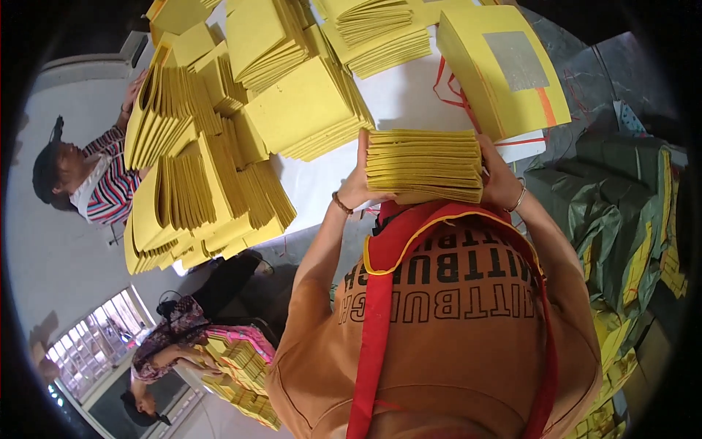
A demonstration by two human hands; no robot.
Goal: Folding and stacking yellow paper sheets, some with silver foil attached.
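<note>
A thick stack of yellow paper envelopes (424, 167), its layered edges facing up, is held level in front of my chest at the near edge of the white table (398, 102). My left hand (355, 184) grips its left end, with the fingers partly hidden below. Around the right end closes my right hand (501, 179), the thumb along the side. Just beyond my right hand lies a bigger yellow bundle (475, 80) with a grey patch on top. A red ribbon (464, 95) runs beside and under that bundle.
Several yellow envelope piles (307, 110) cover the table's left and far parts. A person in a striped top (110, 183) stands at the far left. Another person (168, 344) bends over yellow bundles (238, 366) at lower left. Dark green sacks (585, 197) stand at my right.
</note>
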